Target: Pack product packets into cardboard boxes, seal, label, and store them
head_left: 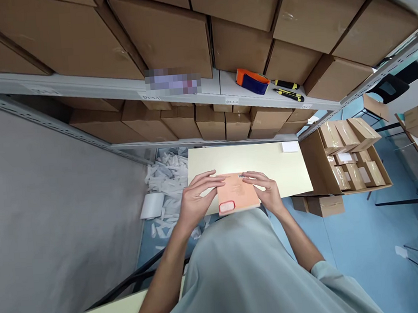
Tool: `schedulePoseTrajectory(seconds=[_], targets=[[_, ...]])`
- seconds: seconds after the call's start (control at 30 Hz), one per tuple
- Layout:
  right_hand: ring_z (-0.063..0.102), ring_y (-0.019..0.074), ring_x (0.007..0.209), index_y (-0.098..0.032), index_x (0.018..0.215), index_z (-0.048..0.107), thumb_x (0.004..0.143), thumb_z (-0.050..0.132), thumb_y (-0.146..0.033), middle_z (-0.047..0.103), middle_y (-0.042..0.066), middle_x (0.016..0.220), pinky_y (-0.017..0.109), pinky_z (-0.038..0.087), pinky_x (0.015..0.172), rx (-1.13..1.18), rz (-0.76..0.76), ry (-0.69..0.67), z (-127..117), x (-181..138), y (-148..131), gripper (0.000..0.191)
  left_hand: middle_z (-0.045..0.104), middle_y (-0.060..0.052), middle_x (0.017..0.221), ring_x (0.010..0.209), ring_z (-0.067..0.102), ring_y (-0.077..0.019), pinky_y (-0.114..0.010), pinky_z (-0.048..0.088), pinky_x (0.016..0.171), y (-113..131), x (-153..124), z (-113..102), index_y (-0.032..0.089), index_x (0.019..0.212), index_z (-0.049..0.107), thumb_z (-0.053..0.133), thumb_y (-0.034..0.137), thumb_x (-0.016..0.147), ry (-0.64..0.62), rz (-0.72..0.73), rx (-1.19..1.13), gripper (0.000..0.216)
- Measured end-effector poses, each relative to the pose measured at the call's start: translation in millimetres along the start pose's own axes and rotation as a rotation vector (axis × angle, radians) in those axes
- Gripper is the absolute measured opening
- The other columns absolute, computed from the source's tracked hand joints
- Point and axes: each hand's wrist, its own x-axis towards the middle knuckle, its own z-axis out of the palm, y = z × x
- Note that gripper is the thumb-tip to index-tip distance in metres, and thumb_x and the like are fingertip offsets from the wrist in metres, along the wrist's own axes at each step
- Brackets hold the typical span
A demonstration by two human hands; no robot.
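Note:
A salmon-orange book (237, 190), with a red-bordered white label at its lower left corner, lies before me at the near edge of a cream table (209, 161). My left hand (198, 196) grips the book's left side, thumb at the edge and fingers reaching over the top left corner. On the other side, my right hand (265, 188) grips the right edge, its fingers resting on the top right corner near a small barcode. The underside of the book is hidden.
A small white card (290, 146) lies at the table's far right. Beyond rises a shelf (210, 85) of cardboard boxes, holding a tape dispenser (252, 81) and box cutters (288, 94). Paper scraps (169, 179) cover the floor at left. A large open carton (320, 167) with smaller boxes stands at right.

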Motion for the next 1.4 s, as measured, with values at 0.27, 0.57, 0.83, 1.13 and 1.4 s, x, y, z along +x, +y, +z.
schedulePoseTrajectory(seconds=[0.27,0.57,0.83,1.13,1.4], targets=[[0.078,0.0196,0.064,-0.016,0.121,0.079,0.088,0.078,-0.058,0.08,0.003,0.083,0.026,0.056,0.058,0.156,0.426,-0.07,35.9,10.3,80.2,0.053,0.081,-0.01,0.093,0.081,0.077,-0.0234,-0.034,0.064,0.071,-78.3,-29.0,29.8,0.016,0.111,0.079,0.078,0.068,0.08,0.01,-0.608,-0.214,0.06],[0.08,0.0156,0.064,-0.014,0.117,0.076,0.091,0.075,-0.017,0.078,-0.002,0.077,0.023,0.059,0.064,0.318,0.78,-0.168,139.1,89.9,164.1,0.026,0.073,-0.002,0.08,0.063,0.069,-0.0133,-0.027,0.058,0.067,-201.5,-12.3,6.6,0.01,0.122,0.075,0.075,0.029,0.078,0.217,-0.954,-0.198,0.049],[0.082,0.0179,0.074,-0.015,0.103,0.076,0.094,0.069,-0.005,0.079,0.0,0.076,0.03,0.068,0.085,0.323,0.894,-0.126,211.1,169.4,216.6,0.015,0.08,-0.012,0.098,0.082,0.076,-0.0204,-0.039,0.064,0.091,-292.8,40.8,-2.8,0.008,0.126,0.075,0.065,0.015,0.084,0.372,-0.993,-0.031,0.043],[0.082,0.0203,0.089,-0.015,0.112,0.075,0.09,0.082,-0.021,0.084,0.009,0.104,0.036,0.068,0.094,0.179,0.841,-0.013,154.0,120.4,244.0,0.024,0.079,-0.015,0.125,0.103,0.077,-0.0234,-0.041,0.062,0.101,-311.8,-1.3,-14.8,0.015,0.123,0.076,0.069,0.021,0.085,0.352,-0.962,0.127,0.04],[0.078,0.0273,0.099,-0.016,0.114,0.075,0.09,0.071,-0.038,0.081,0.017,0.122,0.041,0.058,0.101,-0.389,0.886,0.261,9.0,-9.3,245.1,0.033,0.082,-0.011,0.111,0.087,0.074,-0.0241,-0.046,0.06,0.098,-280.9,-102.3,-33.3,0.017,0.109,0.077,0.073,0.03,0.085,0.197,-1.056,0.392,0.027]])
